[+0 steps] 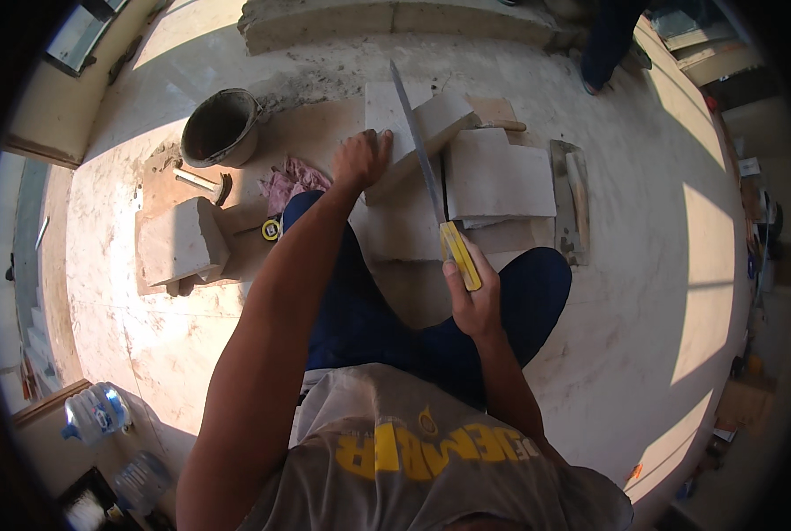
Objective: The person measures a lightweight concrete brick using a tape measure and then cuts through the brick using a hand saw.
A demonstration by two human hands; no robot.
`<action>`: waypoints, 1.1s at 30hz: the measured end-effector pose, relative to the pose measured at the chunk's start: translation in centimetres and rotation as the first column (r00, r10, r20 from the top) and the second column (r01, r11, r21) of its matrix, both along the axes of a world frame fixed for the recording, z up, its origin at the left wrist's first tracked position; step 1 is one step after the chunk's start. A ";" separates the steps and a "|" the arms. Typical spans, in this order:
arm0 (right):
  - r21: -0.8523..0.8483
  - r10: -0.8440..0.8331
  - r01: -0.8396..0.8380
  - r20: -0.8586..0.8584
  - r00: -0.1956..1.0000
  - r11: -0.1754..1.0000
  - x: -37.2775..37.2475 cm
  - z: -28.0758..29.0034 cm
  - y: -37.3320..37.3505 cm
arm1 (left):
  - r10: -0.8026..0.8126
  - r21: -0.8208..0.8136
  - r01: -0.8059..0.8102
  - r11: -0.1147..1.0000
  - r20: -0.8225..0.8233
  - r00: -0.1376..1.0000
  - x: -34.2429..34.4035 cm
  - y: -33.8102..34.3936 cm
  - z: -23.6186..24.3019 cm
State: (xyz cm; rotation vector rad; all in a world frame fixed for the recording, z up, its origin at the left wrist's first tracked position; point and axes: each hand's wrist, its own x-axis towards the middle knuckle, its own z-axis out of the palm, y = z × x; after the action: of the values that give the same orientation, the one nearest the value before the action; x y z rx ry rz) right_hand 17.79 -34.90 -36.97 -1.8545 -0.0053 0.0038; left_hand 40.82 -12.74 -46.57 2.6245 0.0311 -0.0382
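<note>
My right hand (477, 296) is wrapped round the yellow handle of a handsaw (460, 257). Its long, tapering blade points away from me and lies across a pale, rectangular block (446, 117). That block is tilted at an angle over other pale blocks. At its left end, my left hand (363, 159) is closed on it, thumb side toward the blade; the undersides of the fingers are hidden. More pale blocks (502, 177) lie to the right of the saw. Between my knees is another flat pale surface (404, 228).
A dark bucket (221, 128) stands far left, near a hammer (203, 183), a pink cloth (291, 183) and a yellow tape measure (272, 230). One block (181, 239) sits further left. A person in dark trousers (610, 44) is at far right. Large water bottles (96, 412) are lower left.
</note>
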 end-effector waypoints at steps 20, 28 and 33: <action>-0.097 -0.031 0.029 -0.026 0.999 0.995 -0.9 1.6 1.3 | 0.010 -0.066 -0.007 0.998 0.039 0.999 0.7 1.3 -1.4; -0.082 -0.096 0.094 -0.021 0.995 0.992 -1.8 1.8 2.7 | 0.046 0.009 -0.046 0.999 -0.003 0.999 0.1 -0.3 0.3; -0.004 -0.109 0.109 -0.024 0.994 0.994 -3.6 2.2 1.8 | 0.023 0.044 -0.022 0.999 -0.015 1.000 -0.4 -0.5 0.2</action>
State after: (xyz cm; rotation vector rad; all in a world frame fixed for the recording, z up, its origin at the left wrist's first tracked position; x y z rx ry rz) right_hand 14.15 -33.05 -34.75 -1.8549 0.1130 -0.0498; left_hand 40.45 -13.23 -46.36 2.6676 0.0676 -0.0510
